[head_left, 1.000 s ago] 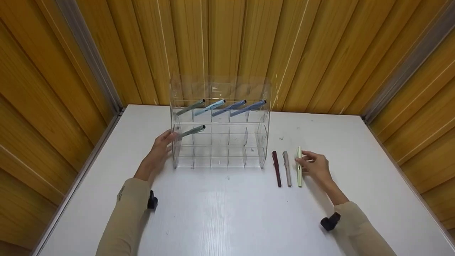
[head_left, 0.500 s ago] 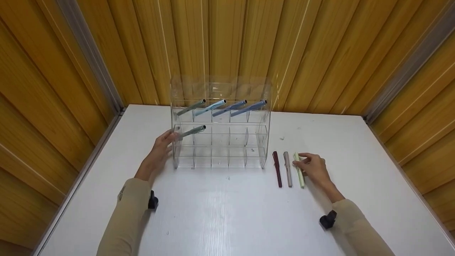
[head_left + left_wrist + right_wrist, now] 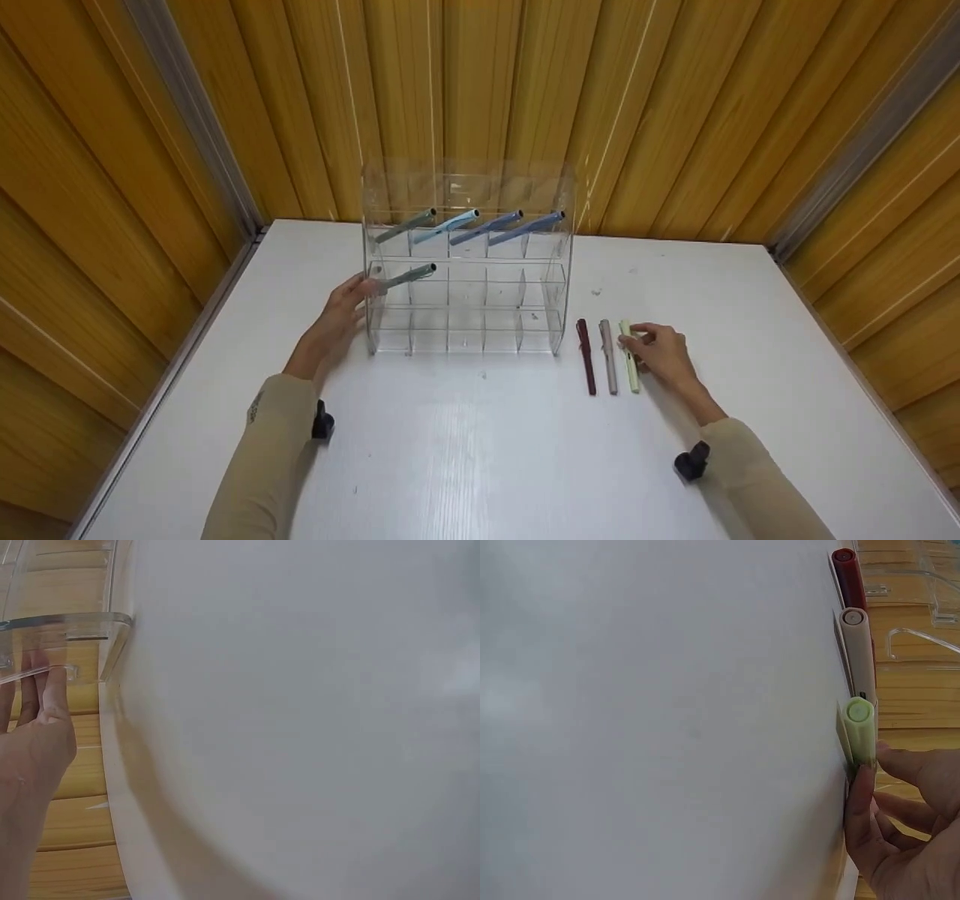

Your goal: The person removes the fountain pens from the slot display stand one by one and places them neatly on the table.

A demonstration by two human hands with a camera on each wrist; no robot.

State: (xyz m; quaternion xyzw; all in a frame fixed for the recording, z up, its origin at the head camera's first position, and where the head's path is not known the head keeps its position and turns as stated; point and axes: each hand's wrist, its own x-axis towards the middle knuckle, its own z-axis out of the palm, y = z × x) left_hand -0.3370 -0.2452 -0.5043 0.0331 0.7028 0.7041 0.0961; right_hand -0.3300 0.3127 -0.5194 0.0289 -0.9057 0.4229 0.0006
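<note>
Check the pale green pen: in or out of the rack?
Out. The head view shows the pale green pen right of the rack, apart from it, beside the grey pen, pinched by the right hand.

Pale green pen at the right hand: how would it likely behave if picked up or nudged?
Probably stiff: the pale green pen looks straight in the right hand. Likely light, being slim. If released and nudged, it may roll, since its end looks rounded.

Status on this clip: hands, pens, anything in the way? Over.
Left hand at left side of clear rack. Right hand pinching light-green pen. Grey pen and dark red pen lie between it and rack.
</note>
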